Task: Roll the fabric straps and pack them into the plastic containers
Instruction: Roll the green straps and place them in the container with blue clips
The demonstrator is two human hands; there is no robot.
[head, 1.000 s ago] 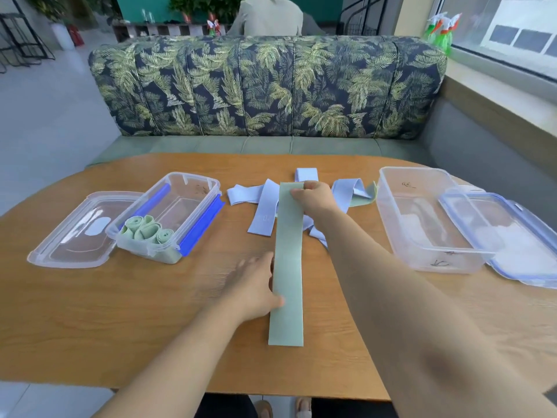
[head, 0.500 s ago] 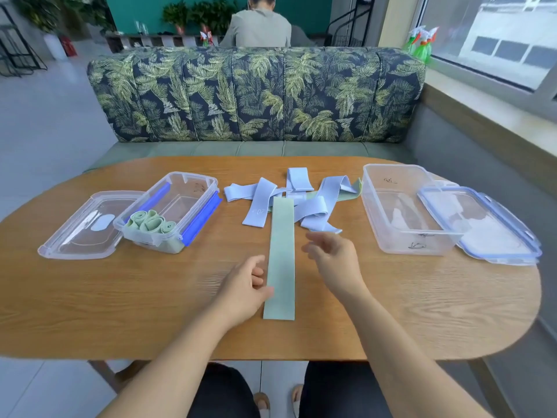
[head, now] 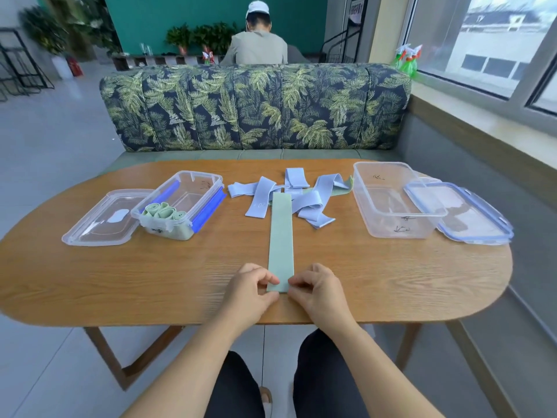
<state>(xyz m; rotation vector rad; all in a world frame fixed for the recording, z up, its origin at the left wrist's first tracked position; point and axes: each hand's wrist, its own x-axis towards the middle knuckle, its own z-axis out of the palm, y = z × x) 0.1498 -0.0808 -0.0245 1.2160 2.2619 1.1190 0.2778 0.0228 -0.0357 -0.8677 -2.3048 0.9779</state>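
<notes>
Pinching green strap [head: 281, 236] near end: left hand [head: 251, 289], right hand [head: 316, 292] | left of strap: left container [head: 199, 174], three green rolls [head: 159, 211] | right of strap: right container [head: 391, 232] | container marks unreadable

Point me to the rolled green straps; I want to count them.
Head view, left side of the table: the rolled green straps sit in the near end of the blue-clipped container, beside its lid and left of the blue strap pile.
</notes>
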